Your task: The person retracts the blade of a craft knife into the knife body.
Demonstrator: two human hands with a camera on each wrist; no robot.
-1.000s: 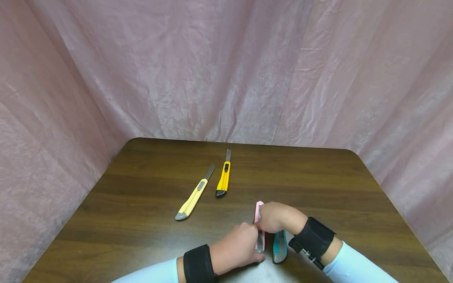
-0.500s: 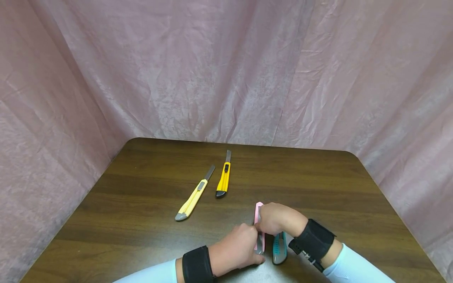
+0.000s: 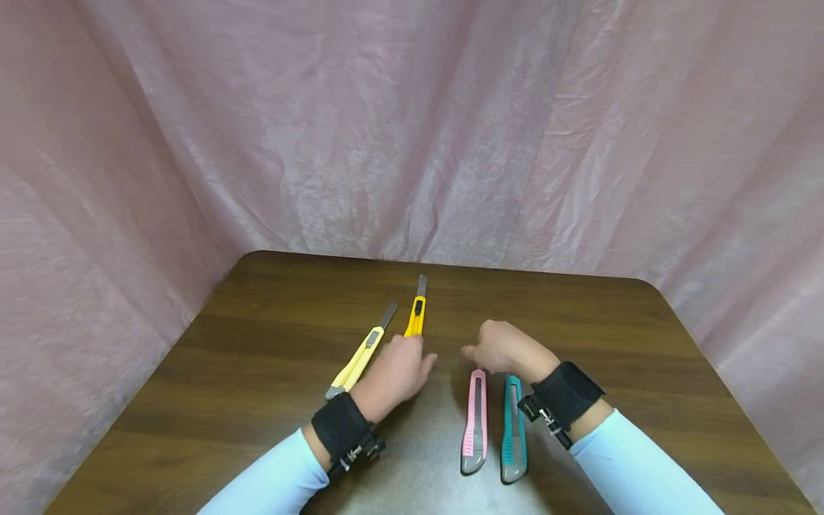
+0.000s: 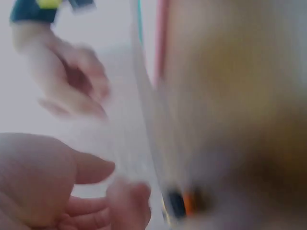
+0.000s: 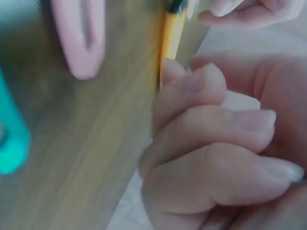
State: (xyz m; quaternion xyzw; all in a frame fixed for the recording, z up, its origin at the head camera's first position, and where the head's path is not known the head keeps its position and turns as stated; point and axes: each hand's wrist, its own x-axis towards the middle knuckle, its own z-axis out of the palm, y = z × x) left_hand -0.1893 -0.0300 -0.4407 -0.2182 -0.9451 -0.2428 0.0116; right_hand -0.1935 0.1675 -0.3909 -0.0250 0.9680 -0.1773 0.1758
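Observation:
Four-sided views aside, the pink box cutter (image 3: 475,422) and the teal box cutter (image 3: 513,436) lie side by side on the table with no blade showing. My right hand (image 3: 511,350) hovers just beyond their far ends, fingers loosely curled around nothing. My left hand (image 3: 394,368) is between the pale yellow box cutter (image 3: 360,354) and the bright yellow box cutter (image 3: 416,320), covering the latter's near end. Both yellow cutters have their blades out. In the blurred left wrist view, the left fingers (image 4: 127,201) are bent with nothing seen between them.
The brown wooden table (image 3: 257,443) has rounded far corners. Pink curtains (image 3: 360,143) hang behind it and along both sides. Black bands with small cameras are on both wrists.
Both hands have left the pink box cutter, which now lies fully in sight. The left hand has moved left and away toward the yellow cutters; the right hand has moved farther forward.

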